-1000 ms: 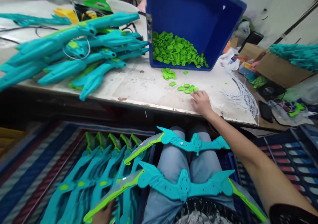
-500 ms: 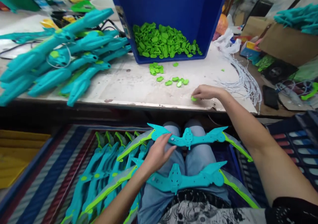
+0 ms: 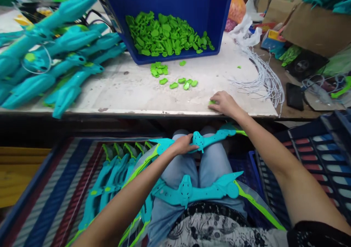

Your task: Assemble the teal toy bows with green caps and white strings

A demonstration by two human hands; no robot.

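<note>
My left hand [image 3: 183, 144] is closed on the grip area of a teal toy bow [image 3: 216, 137] with lime limbs, which lies tilted across my knees. A second toy bow [image 3: 203, 195] rests on my lap, nearer my body. At the front of the table, my right hand [image 3: 223, 103] pinches a small green plastic piece [image 3: 212, 102], partly hidden by the fingers. Several loose green pieces [image 3: 181, 82] lie on the tabletop to its left. Behind them a blue bin [image 3: 178, 58], tipped toward me, holds a heap of similar pieces [image 3: 167, 35].
Teal bow parts [image 3: 65, 49] are piled at the table's left. White cords [image 3: 264, 79] and a black phone-like object [image 3: 294, 96] lie on the right. More bows [image 3: 109, 183] stand in a row on striped cloth [image 3: 63, 181] beside my left leg. A dark slatted crate [image 3: 309, 155] is at my right.
My left hand has moved right and closed on the farther bow, whose right end has swung upward and away. My right hand stays at the table edge with the green piece. The view has shifted slightly.
</note>
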